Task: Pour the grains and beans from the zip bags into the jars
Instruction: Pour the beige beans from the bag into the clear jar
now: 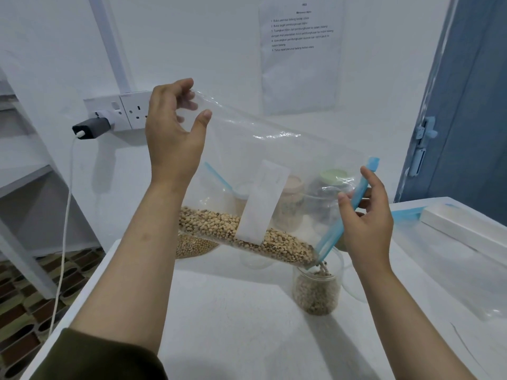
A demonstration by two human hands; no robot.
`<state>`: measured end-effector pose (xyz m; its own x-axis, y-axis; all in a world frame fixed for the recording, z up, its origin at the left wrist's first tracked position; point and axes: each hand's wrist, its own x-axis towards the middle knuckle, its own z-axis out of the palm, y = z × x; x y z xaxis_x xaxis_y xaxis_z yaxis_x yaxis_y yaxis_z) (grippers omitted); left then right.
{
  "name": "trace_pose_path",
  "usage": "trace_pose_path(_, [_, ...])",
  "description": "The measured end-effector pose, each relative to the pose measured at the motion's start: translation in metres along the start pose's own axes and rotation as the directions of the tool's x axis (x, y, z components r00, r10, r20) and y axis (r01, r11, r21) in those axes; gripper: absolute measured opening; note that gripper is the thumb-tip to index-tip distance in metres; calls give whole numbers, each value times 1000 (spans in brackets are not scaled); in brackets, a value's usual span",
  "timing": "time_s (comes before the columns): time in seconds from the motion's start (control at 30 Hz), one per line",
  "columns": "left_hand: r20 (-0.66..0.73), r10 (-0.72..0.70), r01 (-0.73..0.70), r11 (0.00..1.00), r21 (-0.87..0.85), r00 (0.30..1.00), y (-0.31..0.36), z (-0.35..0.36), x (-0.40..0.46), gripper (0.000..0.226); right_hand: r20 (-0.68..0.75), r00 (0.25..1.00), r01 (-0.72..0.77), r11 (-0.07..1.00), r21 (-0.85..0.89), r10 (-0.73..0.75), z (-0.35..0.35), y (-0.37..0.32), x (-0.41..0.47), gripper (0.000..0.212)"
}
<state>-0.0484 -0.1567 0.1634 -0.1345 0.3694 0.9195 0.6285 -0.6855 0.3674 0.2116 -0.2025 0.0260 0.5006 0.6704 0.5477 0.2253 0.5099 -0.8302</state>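
Head view. Left hand (172, 127) raised, pinching the bottom corner of the clear zip bag (263, 171) between thumb and fingers, so the bag hangs tilted. Right hand (365, 215) lower, fingers curled round the blue zip strip (343, 215) at the mouth, holding it over the open jar (315, 290). Beans (247, 234) lie along the lower edge of the bag and are running out at the corner into that jar.

Progress (judgement): pour in hand, not finished. Jar roughly two-thirds full; a good band of beans left in the bag. Behind the bag stand further jars: one with a pale green lid (333, 174), one with a beige lid (292, 185), seen only through plastic, so contents unclear. A second bag of grain (192, 246) lies on the table behind, apparently not yet emptied. An empty-looking flat bag (466, 272) rests to the right.

Surface: white table (219, 325). Room: white wall, printed sheet (300, 50) taped up, double socket (129, 111) with charger (87, 128) and white cable, blue door (472, 105) at right, patterned floor at left.
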Motion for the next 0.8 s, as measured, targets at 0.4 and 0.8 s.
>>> trace_pose_path(0.4, [11,4,-4,1000,-11,1000,4,1,-1,42,-4,1000,-14,1000,10,14,-2,1,-3,49])
trace_pose_path(0.8, [8,4,-4,1000,-5,1000,7,3,-3,41,-8,999,-37,999,18,37,-3,4,-4,48])
